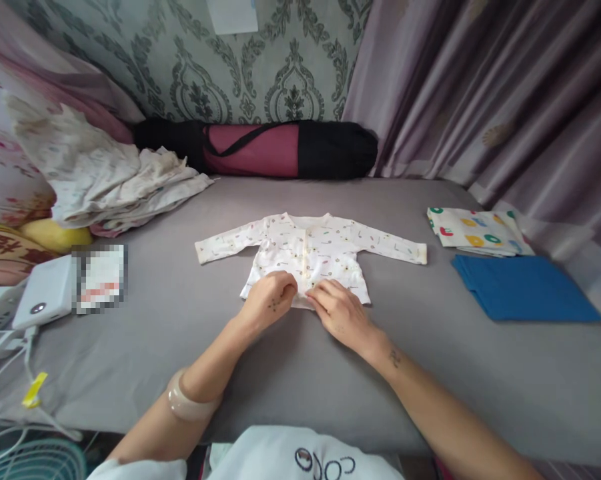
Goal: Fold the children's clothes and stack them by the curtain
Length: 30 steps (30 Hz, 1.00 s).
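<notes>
The small white shirt [330, 248] lies front up, sleeves spread, at the frame's centre. Your left hand [269, 297] and right hand [341, 312] seem to pinch its lower front edge; you're apparently working below the placket [306, 255], which calls for a steady, level hold.

Left grip [273, 297] and right grip [337, 310] mask part of the small white patterned cloth shirt [325, 250] at its hem; a flat white-and-red item [101, 277] blurs into pixels, and a round turquoise ribbed object [35, 460] runs off the bottom-left corner!
</notes>
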Each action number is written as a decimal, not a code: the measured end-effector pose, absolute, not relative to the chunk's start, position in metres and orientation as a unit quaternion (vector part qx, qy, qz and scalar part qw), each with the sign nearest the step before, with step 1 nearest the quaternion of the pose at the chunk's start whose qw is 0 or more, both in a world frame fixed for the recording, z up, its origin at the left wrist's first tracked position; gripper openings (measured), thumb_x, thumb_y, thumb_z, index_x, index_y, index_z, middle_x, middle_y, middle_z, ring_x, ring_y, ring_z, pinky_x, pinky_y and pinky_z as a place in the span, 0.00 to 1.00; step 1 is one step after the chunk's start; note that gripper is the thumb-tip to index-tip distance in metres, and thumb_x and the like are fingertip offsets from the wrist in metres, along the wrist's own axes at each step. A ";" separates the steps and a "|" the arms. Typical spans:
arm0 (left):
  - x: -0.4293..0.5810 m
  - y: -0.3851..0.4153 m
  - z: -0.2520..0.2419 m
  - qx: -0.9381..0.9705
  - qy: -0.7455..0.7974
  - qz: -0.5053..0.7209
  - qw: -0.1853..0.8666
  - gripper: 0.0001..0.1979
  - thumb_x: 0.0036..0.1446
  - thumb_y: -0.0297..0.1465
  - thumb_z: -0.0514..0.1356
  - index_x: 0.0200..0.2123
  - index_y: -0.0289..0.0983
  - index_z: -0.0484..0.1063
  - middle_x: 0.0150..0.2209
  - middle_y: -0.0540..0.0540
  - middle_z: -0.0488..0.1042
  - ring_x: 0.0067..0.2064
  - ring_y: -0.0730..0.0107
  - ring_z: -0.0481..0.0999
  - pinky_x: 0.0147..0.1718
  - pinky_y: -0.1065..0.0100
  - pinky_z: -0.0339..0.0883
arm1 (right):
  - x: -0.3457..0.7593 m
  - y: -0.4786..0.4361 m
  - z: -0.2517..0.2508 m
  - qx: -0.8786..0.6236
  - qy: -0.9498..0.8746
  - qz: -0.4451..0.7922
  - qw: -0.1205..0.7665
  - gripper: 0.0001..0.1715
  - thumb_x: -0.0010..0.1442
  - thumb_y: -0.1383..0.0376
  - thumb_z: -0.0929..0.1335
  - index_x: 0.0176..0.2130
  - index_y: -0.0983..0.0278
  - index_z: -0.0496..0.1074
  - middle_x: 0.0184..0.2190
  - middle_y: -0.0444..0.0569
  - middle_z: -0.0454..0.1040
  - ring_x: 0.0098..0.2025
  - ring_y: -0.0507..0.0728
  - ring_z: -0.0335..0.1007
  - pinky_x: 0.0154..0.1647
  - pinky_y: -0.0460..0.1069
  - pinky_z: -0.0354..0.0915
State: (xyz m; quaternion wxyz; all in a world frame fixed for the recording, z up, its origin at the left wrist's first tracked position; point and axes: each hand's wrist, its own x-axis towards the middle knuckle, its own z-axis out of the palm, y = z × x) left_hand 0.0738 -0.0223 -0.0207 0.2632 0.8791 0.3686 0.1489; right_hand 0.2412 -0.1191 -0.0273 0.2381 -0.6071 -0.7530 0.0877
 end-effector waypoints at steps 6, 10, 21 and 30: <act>0.076 -0.022 -0.031 0.929 0.216 0.183 0.237 0.16 0.64 0.28 0.50 0.51 0.41 0.71 0.51 0.42 0.73 0.52 0.59 0.70 0.50 0.60 0.65 | 0.249 -0.122 -0.019 -0.604 -0.748 0.135 0.242 0.16 0.69 0.62 0.60 0.35 0.60 0.74 0.36 0.47 0.76 0.41 0.54 0.70 0.44 0.48 0.62; 0.079 -0.019 -0.028 0.946 0.207 0.136 0.208 0.14 0.65 0.30 0.50 0.45 0.40 0.75 0.50 0.42 0.75 0.50 0.58 0.72 0.50 0.59 0.66 | 0.285 -0.120 -0.008 -0.761 -0.601 0.116 0.215 0.18 0.68 0.59 0.59 0.34 0.60 0.74 0.32 0.48 0.77 0.35 0.55 0.72 0.35 0.47 0.58; 0.242 0.047 -0.012 0.957 0.154 0.095 0.229 0.08 0.57 0.28 0.58 0.37 0.35 0.77 0.36 0.45 0.79 0.37 0.67 0.76 0.39 0.70 0.67 | 0.321 -0.124 -0.019 -0.860 -0.474 0.179 0.060 0.19 0.65 0.54 0.61 0.39 0.64 0.74 0.41 0.57 0.78 0.45 0.62 0.74 0.36 0.50 0.56; 0.292 0.052 -0.035 0.952 0.220 0.031 0.211 0.07 0.55 0.32 0.62 0.35 0.35 0.76 0.35 0.45 0.78 0.37 0.66 0.75 0.38 0.69 0.66 | 0.309 -0.129 -0.012 -0.841 -0.502 0.167 0.113 0.14 0.67 0.60 0.60 0.41 0.62 0.72 0.40 0.52 0.77 0.43 0.58 0.73 0.36 0.49 0.55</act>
